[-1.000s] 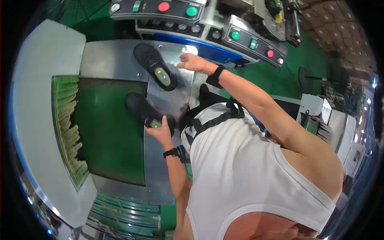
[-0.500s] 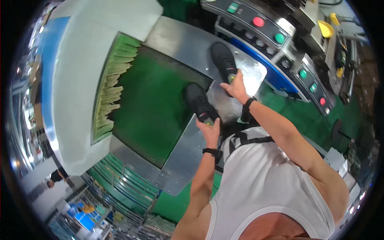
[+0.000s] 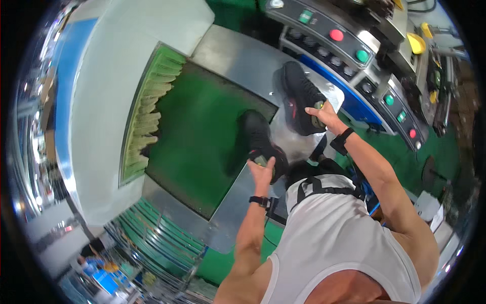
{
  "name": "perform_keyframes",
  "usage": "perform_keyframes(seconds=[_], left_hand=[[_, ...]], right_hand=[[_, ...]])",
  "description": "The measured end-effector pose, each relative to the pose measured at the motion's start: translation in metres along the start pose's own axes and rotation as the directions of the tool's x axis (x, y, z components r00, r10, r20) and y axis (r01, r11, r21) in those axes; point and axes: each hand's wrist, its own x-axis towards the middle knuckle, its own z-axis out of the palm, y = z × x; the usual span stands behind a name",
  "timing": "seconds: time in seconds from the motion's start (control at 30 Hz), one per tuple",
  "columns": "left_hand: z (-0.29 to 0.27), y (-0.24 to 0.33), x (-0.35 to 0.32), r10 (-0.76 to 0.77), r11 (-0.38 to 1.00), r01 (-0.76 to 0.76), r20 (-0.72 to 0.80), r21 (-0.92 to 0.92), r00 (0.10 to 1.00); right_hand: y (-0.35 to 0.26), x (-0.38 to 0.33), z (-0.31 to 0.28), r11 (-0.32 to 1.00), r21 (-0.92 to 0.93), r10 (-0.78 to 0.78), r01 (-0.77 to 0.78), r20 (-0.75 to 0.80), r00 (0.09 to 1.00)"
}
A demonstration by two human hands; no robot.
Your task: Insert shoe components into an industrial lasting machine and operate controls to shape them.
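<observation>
Two black shoes lie on a steel table beside a green conveyor belt [image 3: 197,142]. My left hand [image 3: 263,171] grips the heel end of the near black shoe [image 3: 259,138], which rests partly on the belt's edge. My right hand [image 3: 324,115] holds the heel end of the far black shoe [image 3: 299,93], which lies on the bare steel surface [image 3: 243,61]. A greenish insert shows inside each shoe opening by my fingers. Both wrists wear dark bands.
A machine hood [image 3: 101,101] with green strip curtains [image 3: 147,116] covers the belt's far end at left. A control panel [image 3: 349,45] with red and green buttons runs along the top right. Green rollers [image 3: 157,228] sit below the table. Another person [image 3: 93,258] stands at lower left.
The view has swung and closed in. Both hands have stayed on the shoes; the near shoe now sits further onto the belt's edge.
</observation>
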Motion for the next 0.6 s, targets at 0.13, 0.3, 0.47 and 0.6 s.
perform_keyframes(seconds=[0.13,0.3,0.47,0.6], left_hand=[[-0.022,0.029,0.010,-0.069,0.937,0.135,0.207,-0.321,0.976],[0.000,0.091,-0.023,0.076,0.996,-0.053,0.365,-0.071,0.928],[0.054,0.168,-0.074,0.208,0.937,-0.345,0.703,0.056,0.680],[0.125,0.200,-0.155,0.300,0.894,-0.415,0.914,-0.170,0.274]], right_hand=[[0.006,-0.057,-0.044,0.910,0.311,0.215,-0.273,0.210,0.954],[0.013,-0.164,-0.094,0.702,0.652,0.181,-0.285,0.224,0.958],[0.020,-0.263,-0.149,0.627,0.779,0.085,-0.015,-0.049,0.995],[0.053,-0.362,-0.198,0.604,0.791,0.277,0.099,-0.326,0.904]])
